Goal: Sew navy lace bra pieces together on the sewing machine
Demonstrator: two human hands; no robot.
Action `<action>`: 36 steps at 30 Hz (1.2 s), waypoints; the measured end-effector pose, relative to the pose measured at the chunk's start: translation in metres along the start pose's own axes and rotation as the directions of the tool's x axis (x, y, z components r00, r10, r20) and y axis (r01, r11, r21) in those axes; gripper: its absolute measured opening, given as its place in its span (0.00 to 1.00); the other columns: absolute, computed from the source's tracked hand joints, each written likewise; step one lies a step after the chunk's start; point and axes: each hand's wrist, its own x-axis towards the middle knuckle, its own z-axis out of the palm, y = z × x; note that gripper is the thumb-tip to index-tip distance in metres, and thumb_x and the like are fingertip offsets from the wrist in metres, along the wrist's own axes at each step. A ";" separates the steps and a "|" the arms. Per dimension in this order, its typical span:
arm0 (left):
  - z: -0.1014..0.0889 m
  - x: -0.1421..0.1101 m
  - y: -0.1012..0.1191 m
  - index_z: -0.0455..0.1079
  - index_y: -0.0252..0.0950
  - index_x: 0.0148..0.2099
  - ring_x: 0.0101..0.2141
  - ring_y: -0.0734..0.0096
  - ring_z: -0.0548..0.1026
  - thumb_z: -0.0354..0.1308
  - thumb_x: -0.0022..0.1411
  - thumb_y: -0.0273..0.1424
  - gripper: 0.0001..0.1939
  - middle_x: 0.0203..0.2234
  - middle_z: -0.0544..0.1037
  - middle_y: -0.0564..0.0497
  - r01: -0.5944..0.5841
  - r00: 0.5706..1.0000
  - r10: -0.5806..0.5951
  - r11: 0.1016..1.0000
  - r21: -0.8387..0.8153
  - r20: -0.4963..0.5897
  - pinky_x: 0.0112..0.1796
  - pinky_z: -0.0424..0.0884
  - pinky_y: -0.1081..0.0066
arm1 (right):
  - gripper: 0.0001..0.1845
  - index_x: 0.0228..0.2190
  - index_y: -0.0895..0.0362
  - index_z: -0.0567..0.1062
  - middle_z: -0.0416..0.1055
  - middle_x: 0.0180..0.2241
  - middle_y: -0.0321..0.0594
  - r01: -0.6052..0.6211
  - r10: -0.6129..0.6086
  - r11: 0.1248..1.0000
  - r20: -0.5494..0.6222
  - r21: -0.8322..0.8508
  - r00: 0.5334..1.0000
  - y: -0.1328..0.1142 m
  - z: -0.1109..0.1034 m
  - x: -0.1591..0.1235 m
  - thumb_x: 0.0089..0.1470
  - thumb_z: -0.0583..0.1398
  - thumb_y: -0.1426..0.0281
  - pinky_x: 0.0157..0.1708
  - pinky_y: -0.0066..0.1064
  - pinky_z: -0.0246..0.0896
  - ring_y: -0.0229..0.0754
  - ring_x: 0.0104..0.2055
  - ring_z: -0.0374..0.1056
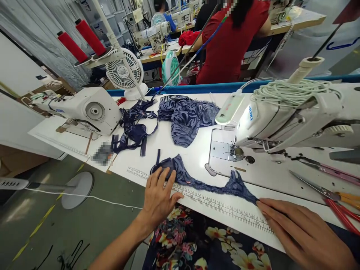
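A navy lace bra piece [202, 184] lies stretched along the printed ruler [213, 201] at the table's front edge. My left hand [160, 187] rests on its left end, fingers spread over a dark cup. At the other end, the thumb and fingers of my right hand [303, 228] pinch the lace tip. Farther back on the white table [157, 140] are patterned navy fabric pieces [184, 123]. Left of them sits a tangle of navy bra parts with straps [136, 133].
A lit sewing machine [264, 123] stands on the right, with scissors [323, 189] nearby. Another machine head [92, 108] and a white fan [125, 71] are at left. Red thread spools [90, 37] stand above. A person in red [232, 45] sits beyond the table.
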 end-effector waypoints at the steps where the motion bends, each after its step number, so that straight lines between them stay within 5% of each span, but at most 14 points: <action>1: 0.000 0.001 -0.003 0.63 0.32 0.63 0.58 0.44 0.64 0.43 0.70 0.48 0.31 0.57 0.70 0.36 0.013 1.000 -0.013 1.000 0.008 0.005 0.53 0.64 0.48 | 0.32 0.60 0.40 0.65 0.75 0.50 0.35 0.013 -0.013 1.000 0.011 -0.017 1.000 -0.002 -0.001 0.003 0.58 0.55 0.77 0.47 0.49 0.65 0.54 0.51 0.71; 4: -0.002 0.001 -0.008 0.62 0.33 0.64 0.59 0.44 0.64 0.48 0.70 0.42 0.26 0.58 0.68 0.36 0.028 1.000 -0.028 1.000 -0.007 -0.006 0.54 0.64 0.48 | 0.27 0.59 0.45 0.67 0.75 0.49 0.39 0.002 -0.002 0.996 0.006 -0.084 1.000 -0.012 -0.010 0.011 0.59 0.56 0.74 0.47 0.45 0.67 0.50 0.48 0.72; 8: -0.004 0.000 0.004 0.55 0.35 0.68 0.62 0.47 0.60 0.51 0.70 0.36 0.27 0.60 0.65 0.37 -0.048 0.992 0.033 0.991 -0.124 -0.118 0.59 0.60 0.47 | 0.18 0.49 0.46 0.73 0.76 0.42 0.37 -0.190 0.170 0.974 -0.155 -0.124 0.973 -0.026 -0.044 0.007 0.58 0.59 0.74 0.45 0.39 0.67 0.44 0.43 0.72; 11: -0.004 0.002 0.034 0.53 0.34 0.69 0.62 0.51 0.61 0.49 0.71 0.35 0.27 0.58 0.68 0.38 -0.203 0.971 0.159 0.944 -0.259 -0.181 0.62 0.56 0.48 | 0.16 0.45 0.48 0.74 0.76 0.40 0.37 -0.290 0.248 0.946 -0.250 -0.147 0.936 -0.033 -0.067 -0.010 0.56 0.60 0.76 0.44 0.38 0.67 0.44 0.42 0.72; 15: 0.000 0.012 0.091 0.53 0.29 0.68 0.64 0.53 0.59 0.48 0.71 0.41 0.30 0.60 0.67 0.39 -0.429 0.903 0.409 0.840 -0.332 -0.131 0.64 0.55 0.54 | 0.19 0.48 0.50 0.73 0.75 0.42 0.40 -0.287 0.235 0.930 -0.227 -0.232 0.945 -0.035 -0.074 -0.030 0.56 0.60 0.78 0.45 0.40 0.66 0.45 0.44 0.72; 19: 0.010 0.024 0.122 0.51 0.29 0.69 0.64 0.52 0.60 0.47 0.69 0.48 0.36 0.63 0.64 0.41 -0.435 0.897 0.440 0.863 -0.256 -0.039 0.61 0.60 0.55 | 0.20 0.53 0.53 0.70 0.74 0.47 0.44 -0.274 0.237 0.902 -0.147 -0.334 0.960 -0.029 -0.064 -0.033 0.59 0.58 0.75 0.48 0.42 0.65 0.48 0.48 0.70; 25: 0.018 0.022 0.107 0.50 0.31 0.70 0.63 0.51 0.61 0.48 0.69 0.47 0.36 0.63 0.63 0.40 -0.379 0.923 0.385 0.907 -0.181 -0.005 0.61 0.60 0.51 | 0.21 0.55 0.54 0.69 0.74 0.42 0.44 -0.291 0.271 0.904 -0.106 -0.314 0.957 -0.031 -0.053 -0.038 0.61 0.56 0.75 0.47 0.39 0.67 0.45 0.44 0.71; 30: 0.006 0.007 0.098 0.56 0.34 0.66 0.59 0.50 0.66 0.52 0.69 0.37 0.27 0.57 0.70 0.38 -0.292 0.956 0.281 0.882 -0.370 -0.085 0.58 0.63 0.49 | 0.17 0.48 0.49 0.73 0.75 0.41 0.38 -0.410 0.395 0.912 -0.226 -0.024 0.891 -0.062 -0.051 -0.043 0.59 0.59 0.74 0.45 0.33 0.68 0.42 0.42 0.73; 32: -0.002 -0.001 0.103 0.64 0.36 0.60 0.47 0.56 0.75 0.51 0.70 0.33 0.19 0.45 0.77 0.40 -0.235 0.971 0.205 0.768 -0.595 -0.119 0.47 0.73 0.56 | 0.12 0.45 0.47 0.74 0.76 0.40 0.36 -0.506 0.526 0.850 -0.202 0.145 0.826 -0.076 -0.052 -0.044 0.59 0.59 0.71 0.43 0.32 0.70 0.42 0.41 0.74; 34: -0.009 -0.008 0.114 0.71 0.36 0.51 0.31 0.67 0.76 0.48 0.71 0.35 0.14 0.32 0.77 0.46 -0.020 0.977 0.189 0.529 -0.849 0.094 0.33 0.74 0.67 | 0.08 0.41 0.46 0.75 0.77 0.38 0.35 -0.590 0.637 0.762 -0.148 0.267 0.756 -0.087 -0.052 -0.046 0.59 0.59 0.67 0.38 0.30 0.71 0.42 0.39 0.75; 35: -0.011 -0.011 0.122 0.73 0.36 0.47 0.25 0.71 0.73 0.47 0.71 0.38 0.16 0.27 0.76 0.48 0.184 0.934 0.221 0.372 -0.910 0.280 0.28 0.71 0.70 | 0.07 0.40 0.47 0.76 0.77 0.37 0.35 -0.625 0.680 0.718 -0.116 0.307 0.724 -0.092 -0.051 -0.047 0.59 0.59 0.65 0.37 0.30 0.72 0.42 0.37 0.75; 36: -0.012 -0.012 0.130 0.73 0.35 0.45 0.22 0.73 0.71 0.47 0.70 0.42 0.19 0.26 0.75 0.49 0.411 0.846 0.273 0.214 -0.886 0.458 0.24 0.69 0.73 | 0.07 0.38 0.48 0.77 0.78 0.36 0.36 -0.658 0.717 0.673 -0.082 0.338 0.692 -0.096 -0.050 -0.048 0.59 0.59 0.63 0.35 0.29 0.72 0.42 0.36 0.75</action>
